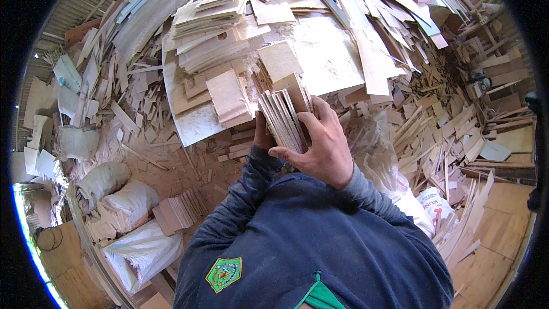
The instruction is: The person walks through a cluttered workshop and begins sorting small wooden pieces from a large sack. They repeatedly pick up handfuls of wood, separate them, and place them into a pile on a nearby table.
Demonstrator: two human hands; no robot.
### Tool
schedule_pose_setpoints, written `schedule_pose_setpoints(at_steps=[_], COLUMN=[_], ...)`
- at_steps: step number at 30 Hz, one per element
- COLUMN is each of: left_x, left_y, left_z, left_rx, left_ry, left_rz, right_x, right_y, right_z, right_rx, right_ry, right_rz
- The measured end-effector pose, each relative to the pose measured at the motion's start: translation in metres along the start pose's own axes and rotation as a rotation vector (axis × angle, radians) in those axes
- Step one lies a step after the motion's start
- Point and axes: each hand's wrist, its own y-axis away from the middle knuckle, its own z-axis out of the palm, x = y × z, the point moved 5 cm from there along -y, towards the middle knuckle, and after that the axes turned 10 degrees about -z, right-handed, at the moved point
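Between my two hands is a bundle of thin plywood pieces (281, 119), standing on edge with the layered edges facing up toward me. My right hand (327, 144) presses the bundle from the right, thumb low and fingers bent over its far side. From the left, my left hand (262, 132) grips it, mostly hidden by the sleeve and the wood. Just beyond stand more plywood pieces, with a flat square piece (279, 61) behind them. Left of the bundle lies a small stack of square pieces (229, 96) on the pale worktable (197, 130).
Taller stacks of plywood sheets (209, 20) cover the table's far left. A long board (369, 60) lies at its right. Scrap wood heaps (443, 129) surround the table. White sacks (146, 252) and a row of stacked pieces (182, 210) sit on the floor at left.
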Motion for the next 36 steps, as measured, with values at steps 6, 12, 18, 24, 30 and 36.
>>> schedule_pose_setpoints(at_steps=[6, 12, 18, 24, 30, 36], left_x=[0.015, 0.025, 0.050, 0.088, 0.113, 0.118], left_y=[0.002, 0.017, 0.045, 0.117, 0.155, 0.148], left_z=[-0.014, -0.034, -0.027, -0.060, -0.044, -0.031], left_rx=[-0.034, 0.280, 0.544, 0.796, 0.237, 0.104], left_ry=[-0.006, 0.014, -0.310, -0.161, 0.146, 0.159], left_rz=[0.049, 0.290, 0.410, 0.447, 0.526, 0.513], right_x=[0.003, 0.018, 0.028, 0.045, 0.071, 0.082], right_y=[-0.003, -0.012, -0.044, -0.093, -0.119, -0.114], right_z=[0.014, 0.030, 0.054, 0.116, 0.213, 0.238], right_rx=[0.041, 0.139, 0.147, 0.150, 0.187, 0.180], right_ry=[0.072, -0.292, -1.136, -1.544, -1.130, -0.029], right_rz=[0.008, 0.097, 0.322, 0.581, 0.607, 0.377])
